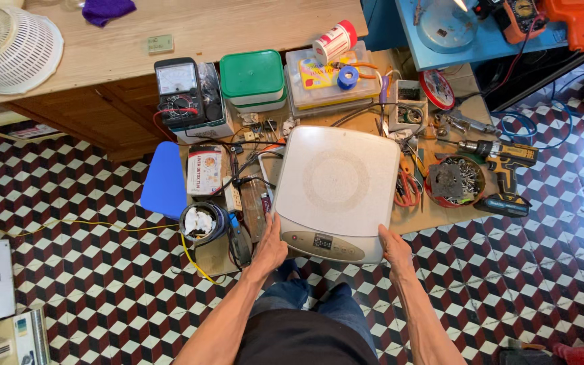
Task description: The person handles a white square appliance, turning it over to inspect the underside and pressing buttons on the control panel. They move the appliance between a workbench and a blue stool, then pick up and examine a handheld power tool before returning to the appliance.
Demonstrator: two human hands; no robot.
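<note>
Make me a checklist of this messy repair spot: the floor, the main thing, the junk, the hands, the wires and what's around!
Surface: cardboard sheet on checkered tile floor.
Job's things: white induction cooker, lying flat.
Clutter: multimeter, green-lidded box, scissors, cordless drill, bowl of screws.
Hands: left hand and right hand grip the cooker's near corners.
Cables: yellow wire, black leads.
Surroundings: wooden cabinet, white fan guard.

Left hand [270,245] and right hand [395,247] gripping the near corners of a flat white square induction cooker [336,189], set on a cluttered cardboard sheet [434,217] over checkered floor tiles [76,270]. Just right of it, orange-handled scissors [407,188], a round bowl of screws [455,181] and a yellow-black cordless drill [505,165]. Behind it, a black analog multimeter [180,91] and a green-lidded plastic box [252,76].
</note>
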